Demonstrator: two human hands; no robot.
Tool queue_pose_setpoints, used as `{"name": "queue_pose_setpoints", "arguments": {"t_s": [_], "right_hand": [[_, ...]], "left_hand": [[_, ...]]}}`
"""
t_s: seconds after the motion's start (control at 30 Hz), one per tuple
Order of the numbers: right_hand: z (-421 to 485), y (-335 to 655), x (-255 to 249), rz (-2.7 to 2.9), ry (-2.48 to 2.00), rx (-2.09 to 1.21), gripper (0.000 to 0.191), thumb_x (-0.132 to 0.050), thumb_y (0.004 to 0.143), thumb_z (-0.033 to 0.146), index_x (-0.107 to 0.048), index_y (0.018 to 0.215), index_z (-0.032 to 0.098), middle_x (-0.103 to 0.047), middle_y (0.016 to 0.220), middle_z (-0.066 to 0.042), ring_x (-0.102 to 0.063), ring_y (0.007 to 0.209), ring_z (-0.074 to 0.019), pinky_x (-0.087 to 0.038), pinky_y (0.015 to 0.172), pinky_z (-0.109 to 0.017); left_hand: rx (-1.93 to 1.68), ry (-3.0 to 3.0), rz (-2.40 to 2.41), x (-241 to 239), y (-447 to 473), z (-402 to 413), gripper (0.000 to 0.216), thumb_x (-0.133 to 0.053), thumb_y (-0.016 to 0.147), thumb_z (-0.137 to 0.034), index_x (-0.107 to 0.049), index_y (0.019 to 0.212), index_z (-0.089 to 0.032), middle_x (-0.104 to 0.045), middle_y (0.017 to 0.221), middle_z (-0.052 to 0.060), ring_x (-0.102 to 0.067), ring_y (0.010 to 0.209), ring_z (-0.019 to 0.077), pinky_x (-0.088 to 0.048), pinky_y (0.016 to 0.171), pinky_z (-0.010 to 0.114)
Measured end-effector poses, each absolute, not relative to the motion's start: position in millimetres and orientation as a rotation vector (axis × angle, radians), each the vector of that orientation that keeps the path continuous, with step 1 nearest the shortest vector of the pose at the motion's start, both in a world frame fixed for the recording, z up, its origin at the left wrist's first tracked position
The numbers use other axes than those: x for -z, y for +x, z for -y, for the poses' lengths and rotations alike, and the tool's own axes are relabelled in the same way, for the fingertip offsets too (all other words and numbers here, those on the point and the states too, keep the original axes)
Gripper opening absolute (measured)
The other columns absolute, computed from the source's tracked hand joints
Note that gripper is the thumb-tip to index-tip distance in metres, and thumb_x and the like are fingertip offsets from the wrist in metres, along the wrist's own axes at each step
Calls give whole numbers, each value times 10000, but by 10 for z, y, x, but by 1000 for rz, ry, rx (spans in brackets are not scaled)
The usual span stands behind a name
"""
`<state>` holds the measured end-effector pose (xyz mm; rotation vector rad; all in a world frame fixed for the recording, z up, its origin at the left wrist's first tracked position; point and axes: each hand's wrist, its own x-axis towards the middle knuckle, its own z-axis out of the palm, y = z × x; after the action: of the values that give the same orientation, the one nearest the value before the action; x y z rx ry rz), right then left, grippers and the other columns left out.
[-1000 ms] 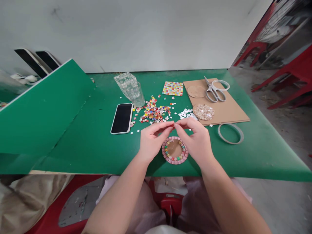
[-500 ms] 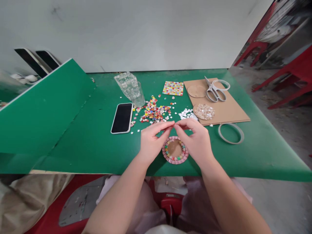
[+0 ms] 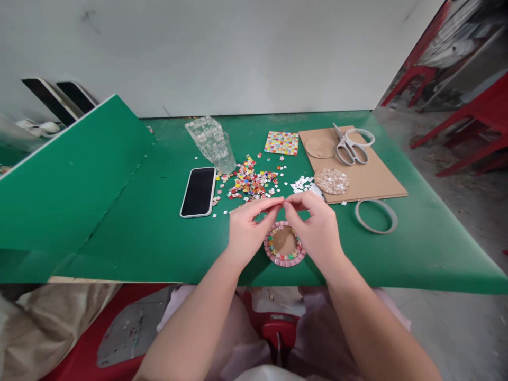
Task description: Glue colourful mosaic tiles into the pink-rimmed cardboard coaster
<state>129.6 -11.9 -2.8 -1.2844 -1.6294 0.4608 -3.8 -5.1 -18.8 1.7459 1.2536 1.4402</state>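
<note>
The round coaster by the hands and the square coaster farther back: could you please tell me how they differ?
The round coaster has tile rings only along its rim, its brown centre bare; the square coaster is fully tiled. The round coaster's outer ring is pink; the square coaster mixes yellow, red and white. Both lie flat on the green table.

Even, soft daylight, bright; faint shadows under hands. No glare. Wide-angle bowing at edges, corners stretched and slightly soft.
</note>
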Motion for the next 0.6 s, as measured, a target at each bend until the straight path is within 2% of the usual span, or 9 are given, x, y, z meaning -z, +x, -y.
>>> {"name": "queue_pose_setpoints", "arguments": {"t_s": [0.43,0.6], "right_hand": [[114,1248,38,1592,-1299,-538,63,-513,798,170,-543,755,205,-607,751,0,-585,695,-116,-481,668,-252],[113,1266,22,1554,-1325,-604,68,-505,784,164,-525,731,203,-592,728,5,-575,671,-113,-473,654,-249]], "left_hand": [[-1413,1349,-1127,192,-8,43,140,-698,718,-217,-728,853,-230,-739,867,2,-689,801,137,-570,779,260],[-1417,1213,-1019,188,-3,32,130,-707,712,-202,-728,834,-241,-741,826,-8,-694,739,118,-579,727,233]]}}
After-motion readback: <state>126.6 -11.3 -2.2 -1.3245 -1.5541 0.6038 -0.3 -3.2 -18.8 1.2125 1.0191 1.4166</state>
